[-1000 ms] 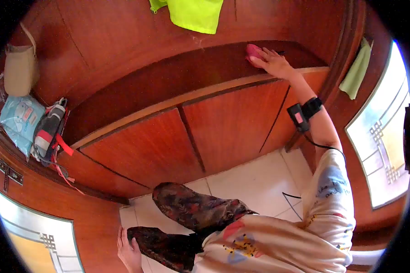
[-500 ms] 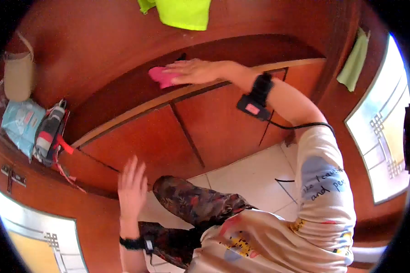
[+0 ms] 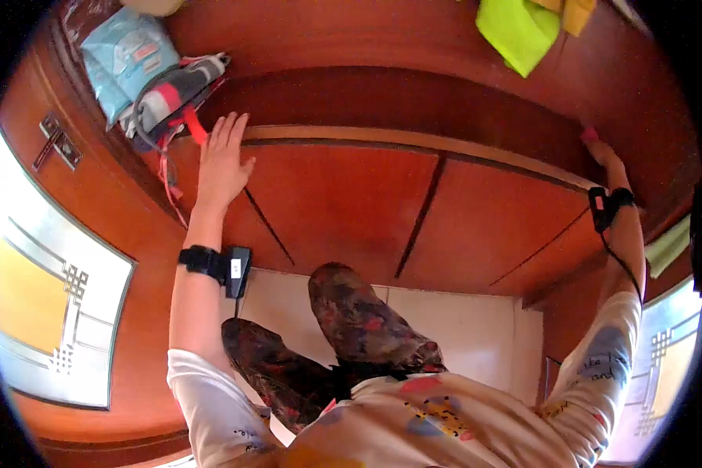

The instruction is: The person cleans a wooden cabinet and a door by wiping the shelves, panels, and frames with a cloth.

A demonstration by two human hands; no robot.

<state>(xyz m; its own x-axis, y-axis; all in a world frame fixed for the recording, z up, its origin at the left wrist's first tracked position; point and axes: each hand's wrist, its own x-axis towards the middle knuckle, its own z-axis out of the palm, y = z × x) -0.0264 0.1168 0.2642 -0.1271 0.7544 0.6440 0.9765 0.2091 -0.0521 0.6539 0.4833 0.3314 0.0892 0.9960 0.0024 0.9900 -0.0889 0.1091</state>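
My right hand reaches to the far right end of the dark wooden shelf. At its fingertips a small piece of pink cloth shows against the wood; most of it is hidden under the hand. My left hand is open, fingers stretched out, at the shelf's front edge on the left. Close to those fingertips hangs a red strap from a grey, white and red folded bundle. The left hand holds nothing.
A light blue plastic pack sits behind the bundle. Yellow-green cloth hangs above the shelf, and a pale green cloth hangs at the right. Brown cabinet doors lie below. Patterned glass panels flank both sides.
My right hand has gone from the shelf's middle to its right end with the pink cloth. My left hand has risen to the shelf's front edge. The whole view has turned.
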